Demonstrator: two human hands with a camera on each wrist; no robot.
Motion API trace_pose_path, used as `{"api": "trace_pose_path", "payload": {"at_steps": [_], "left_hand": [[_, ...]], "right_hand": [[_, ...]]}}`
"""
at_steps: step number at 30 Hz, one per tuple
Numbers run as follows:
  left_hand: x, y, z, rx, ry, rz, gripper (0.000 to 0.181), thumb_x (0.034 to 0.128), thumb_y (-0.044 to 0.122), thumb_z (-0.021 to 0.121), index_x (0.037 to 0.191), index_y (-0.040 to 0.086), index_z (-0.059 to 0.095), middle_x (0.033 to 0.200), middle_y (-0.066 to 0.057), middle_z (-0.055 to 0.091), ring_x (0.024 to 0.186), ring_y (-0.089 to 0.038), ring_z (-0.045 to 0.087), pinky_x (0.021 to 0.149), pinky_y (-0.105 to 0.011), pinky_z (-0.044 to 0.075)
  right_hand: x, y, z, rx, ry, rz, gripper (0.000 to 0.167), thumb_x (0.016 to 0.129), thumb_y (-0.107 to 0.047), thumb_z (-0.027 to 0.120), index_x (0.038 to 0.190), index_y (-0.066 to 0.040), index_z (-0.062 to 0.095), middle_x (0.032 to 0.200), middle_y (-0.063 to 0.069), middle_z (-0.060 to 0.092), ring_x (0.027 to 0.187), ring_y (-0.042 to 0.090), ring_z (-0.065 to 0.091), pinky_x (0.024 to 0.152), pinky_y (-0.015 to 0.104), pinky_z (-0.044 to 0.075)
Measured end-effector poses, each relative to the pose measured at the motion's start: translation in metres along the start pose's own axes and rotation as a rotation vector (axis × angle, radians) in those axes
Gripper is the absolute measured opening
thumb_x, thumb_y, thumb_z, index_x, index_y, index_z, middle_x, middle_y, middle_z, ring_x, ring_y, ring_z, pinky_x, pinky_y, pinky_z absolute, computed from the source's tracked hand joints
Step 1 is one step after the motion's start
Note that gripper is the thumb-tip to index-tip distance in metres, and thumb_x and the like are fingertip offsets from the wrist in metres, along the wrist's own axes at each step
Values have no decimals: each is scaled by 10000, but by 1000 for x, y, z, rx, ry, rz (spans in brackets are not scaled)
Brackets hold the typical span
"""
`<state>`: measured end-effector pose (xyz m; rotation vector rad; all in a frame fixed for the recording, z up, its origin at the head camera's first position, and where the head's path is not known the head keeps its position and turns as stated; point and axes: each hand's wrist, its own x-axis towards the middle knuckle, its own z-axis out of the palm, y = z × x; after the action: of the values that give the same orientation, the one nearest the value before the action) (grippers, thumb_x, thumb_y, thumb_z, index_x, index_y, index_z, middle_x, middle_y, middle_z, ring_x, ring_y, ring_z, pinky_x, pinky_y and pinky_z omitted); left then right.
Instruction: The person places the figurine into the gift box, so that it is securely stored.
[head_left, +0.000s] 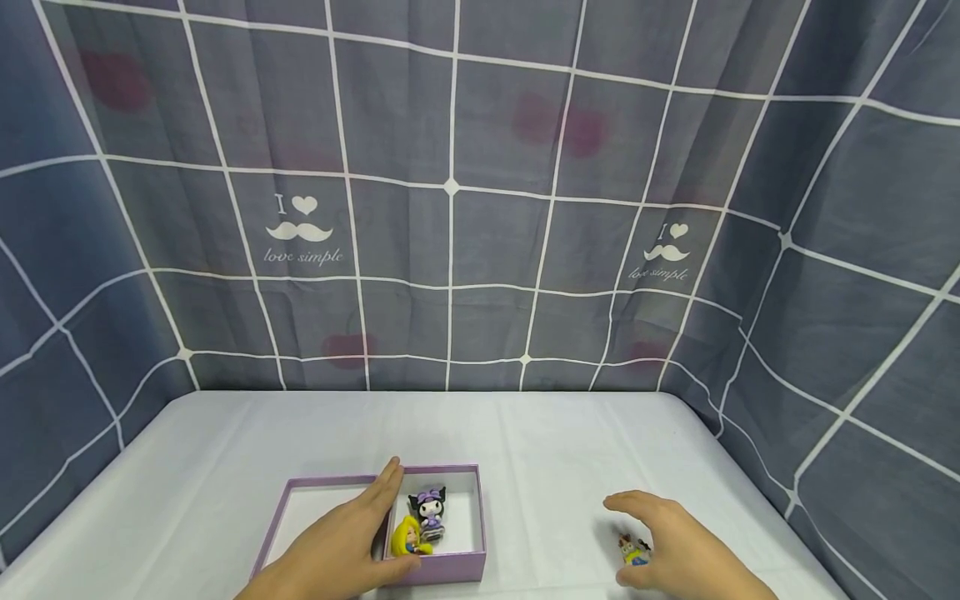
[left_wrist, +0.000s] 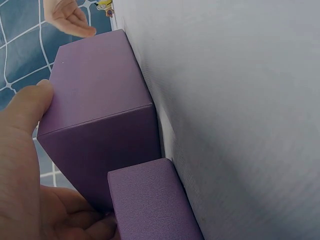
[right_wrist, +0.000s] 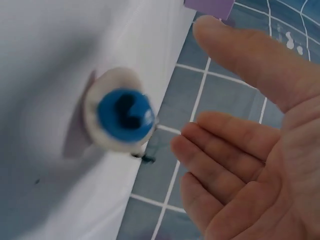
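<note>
In the head view my left hand point(head_left: 341, 537) grips the left side of a purple box point(head_left: 457, 569), thumb at the near wall and fingers along the left wall. Inside lie a figurine with a black hood point(head_left: 430, 510) and a yellow-haired figurine point(head_left: 407, 537). In the left wrist view the thumb of that hand point(left_wrist: 25, 150) touches the purple box point(left_wrist: 100, 85). At the right, my right hand point(head_left: 678, 546) is held around a small figurine point(head_left: 634, 552) without visibly gripping it. The right wrist view shows the hand point(right_wrist: 250, 165) apart from the figurine's blue and white underside point(right_wrist: 125, 115).
A second, shallower purple tray point(head_left: 303, 482) with a white inside lies left of the box, partly behind my left hand. White cloth point(head_left: 540, 450) covers the table. A dark checked curtain point(head_left: 397, 233) hangs behind it and on both sides.
</note>
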<state>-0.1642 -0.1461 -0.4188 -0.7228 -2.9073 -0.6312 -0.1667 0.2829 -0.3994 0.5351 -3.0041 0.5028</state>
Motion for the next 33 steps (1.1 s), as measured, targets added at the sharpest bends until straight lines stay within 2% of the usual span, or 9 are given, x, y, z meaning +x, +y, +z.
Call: {"api": "trace_pose_path", "payload": {"at_steps": [6, 13, 18, 26, 33], "left_hand": [[0, 0, 1, 4, 6, 2, 1109, 793, 789, 514, 1524, -5, 261, 1590, -127, 214, 1290, -270, 477, 972, -456, 470], [-1, -1, 2, 6, 5, -10, 1109, 788, 788, 525, 1529, 8, 258, 1592, -109, 208, 1304, -253, 460, 987, -450, 460], [-1, -1, 2, 14, 8, -7, 1108, 790, 790, 518, 1535, 18, 242, 1597, -108, 192, 1311, -250, 450, 995, -445, 454], [-2, -1, 2, 31, 30, 2, 1107, 794, 793, 505, 1537, 18, 235, 1599, -102, 184, 1304, -255, 457, 985, -440, 462], [-2, 0, 3, 35, 26, -7, 1114, 787, 801, 504, 1537, 21, 238, 1599, -97, 186, 1293, -242, 471, 976, -427, 472]], "right_hand": [[-5, 13, 3, -48, -23, -7, 683, 606, -314, 860, 1238, -226, 619, 1196, -180, 578, 1021, 78, 545, 855, 363, 506], [-3, 25, 6, -20, -65, -106, 516, 644, -240, 852, 1129, -176, 687, 1114, -110, 640, 986, 83, 584, 826, 341, 521], [-3, 29, 8, 26, -67, -121, 444, 661, -175, 823, 1090, -181, 708, 1078, -123, 645, 909, 31, 559, 750, 275, 511], [-2, 32, 11, -1, -21, -180, 368, 681, -176, 826, 1037, -159, 732, 1028, -146, 664, 918, 27, 598, 770, 301, 532], [-1, 33, 14, 3, 0, -212, 337, 680, -175, 829, 1009, -164, 755, 1041, -123, 674, 947, 83, 634, 783, 319, 546]]}}
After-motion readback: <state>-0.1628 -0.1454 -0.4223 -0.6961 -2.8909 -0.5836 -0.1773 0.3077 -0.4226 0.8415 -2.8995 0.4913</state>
